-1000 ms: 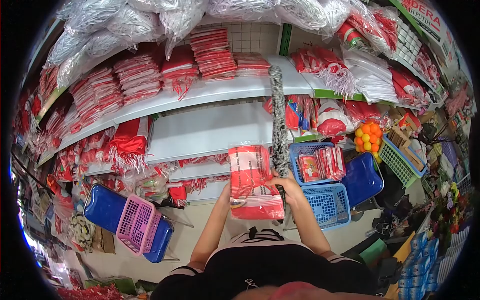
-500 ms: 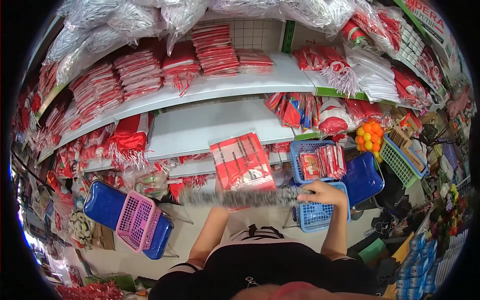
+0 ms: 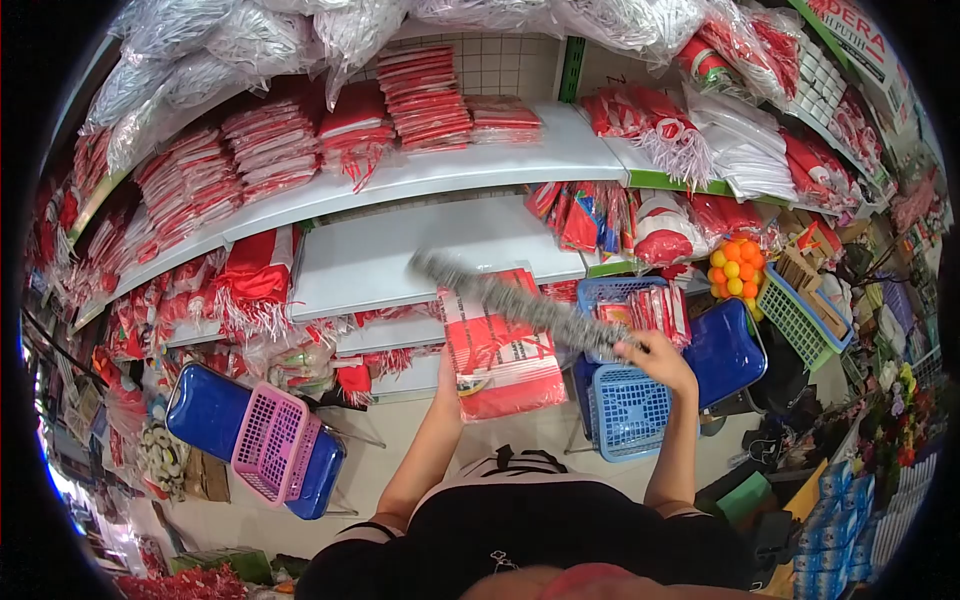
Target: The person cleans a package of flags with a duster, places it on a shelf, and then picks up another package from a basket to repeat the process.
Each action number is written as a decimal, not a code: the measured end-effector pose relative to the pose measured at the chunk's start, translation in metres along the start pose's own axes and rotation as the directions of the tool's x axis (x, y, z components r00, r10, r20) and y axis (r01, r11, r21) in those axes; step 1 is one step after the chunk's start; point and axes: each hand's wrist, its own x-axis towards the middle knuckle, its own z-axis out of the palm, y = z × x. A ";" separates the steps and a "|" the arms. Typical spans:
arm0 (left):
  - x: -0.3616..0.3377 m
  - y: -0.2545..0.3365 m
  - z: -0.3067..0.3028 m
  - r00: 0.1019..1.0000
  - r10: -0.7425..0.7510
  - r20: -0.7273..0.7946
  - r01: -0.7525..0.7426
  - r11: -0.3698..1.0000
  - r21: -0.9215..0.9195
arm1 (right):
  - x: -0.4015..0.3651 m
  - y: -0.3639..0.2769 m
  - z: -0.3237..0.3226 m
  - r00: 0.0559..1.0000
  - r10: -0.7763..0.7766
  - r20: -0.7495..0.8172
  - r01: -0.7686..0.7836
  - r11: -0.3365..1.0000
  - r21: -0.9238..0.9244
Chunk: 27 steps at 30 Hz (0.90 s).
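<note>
Your left hand was closed on the left edge of a red-and-white packet, its fingers mostly hidden behind the plastic. It held the packet upright at the centre of the frame, in front of the white shelf. Your right hand, just right of centre, was clenched around the lower end of a mottled grey stick. The stick slanted up and to the left from that hand, crossed the top of the packet and ended over the shelf. It was blurred, and I could not tell whether it touched the packet or only passed in front of it. Below your right hand stood a blue basket, with a second basket of small red packs just above it, partly behind the stick. A blue seat was beside them on the right. Further right were orange and yellow balls and a green basket. At the lower left a pink basket lay tilted on another blue seat.
</note>
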 end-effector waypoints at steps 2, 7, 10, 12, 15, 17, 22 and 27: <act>-0.009 0.004 0.004 0.968 -0.043 0.248 0.057 0.997 -0.047 | -0.003 -0.007 -0.003 0.994 -0.054 0.090 0.051 0.998 0.038; 0.016 0.011 -0.012 0.965 -0.012 0.261 0.029 0.998 -0.062 | -0.001 0.003 -0.005 0.899 -0.135 0.416 0.152 0.988 -0.008; -0.002 0.011 -0.001 0.920 -0.018 0.392 0.015 1.000 0.010 | 0.005 0.004 -0.005 0.999 -0.046 -0.011 0.046 0.995 0.094; -0.015 0.015 0.010 0.923 -0.021 0.385 0.036 0.999 -0.031 | 0.002 -0.003 -0.011 0.998 -0.009 0.059 0.006 0.998 0.058; -0.012 0.015 0.022 0.914 0.034 0.403 0.009 0.994 -0.105 | 0.000 0.003 -0.022 0.962 -0.042 0.268 0.029 0.998 0.051; -0.010 0.017 0.024 0.898 0.058 0.437 -0.008 0.993 -0.116 | 0.003 0.002 -0.023 0.942 -0.207 0.263 0.195 0.978 0.069; -0.035 0.023 0.048 0.945 0.076 0.317 -0.053 0.995 -0.082 | 0.054 -0.006 -0.062 0.826 -0.294 -0.482 0.202 0.951 -0.233; 0.007 0.017 0.020 0.906 0.036 0.421 0.066 0.972 -0.227 | 0.207 0.061 -0.129 0.785 -0.250 -0.567 -0.101 0.851 -0.516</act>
